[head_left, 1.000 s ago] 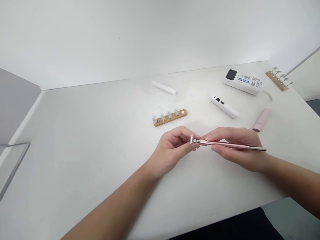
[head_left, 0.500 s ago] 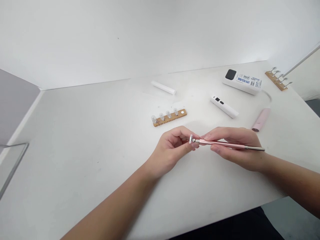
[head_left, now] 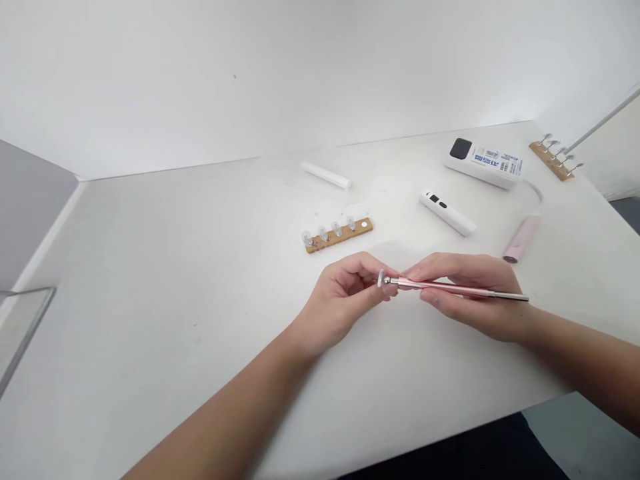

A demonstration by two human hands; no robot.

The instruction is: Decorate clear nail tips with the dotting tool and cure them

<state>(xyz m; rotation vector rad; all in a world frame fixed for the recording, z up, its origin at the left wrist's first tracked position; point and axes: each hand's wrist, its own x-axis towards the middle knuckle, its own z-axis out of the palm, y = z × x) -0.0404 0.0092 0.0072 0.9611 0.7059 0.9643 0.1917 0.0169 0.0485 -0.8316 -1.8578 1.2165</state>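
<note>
My right hand [head_left: 467,293] is closed around a slim pink pen-shaped tool [head_left: 445,287] with silver ends, lying almost level and pointing left. Its left end has a small shiny metal ball [head_left: 387,281]. Against that ball is a small pale rounded piece [head_left: 381,277], looking like a nail tip seen edge-on. My left hand [head_left: 345,300] is closed in a pinch there, thumb and forefinger at the pale piece; the grip is partly hidden. Beyond my left hand lies a wooden strip [head_left: 345,236] bearing several clear nail tips on small metal posts, with a white spot at its right end.
A white stick [head_left: 327,176] lies behind the strip. Farther right are a white handheld device [head_left: 447,213], a larger white box [head_left: 483,164] with a black top panel and labels, a pink device [head_left: 522,239] with a cable, and a second wooden strip [head_left: 552,161] holding several tips.
</note>
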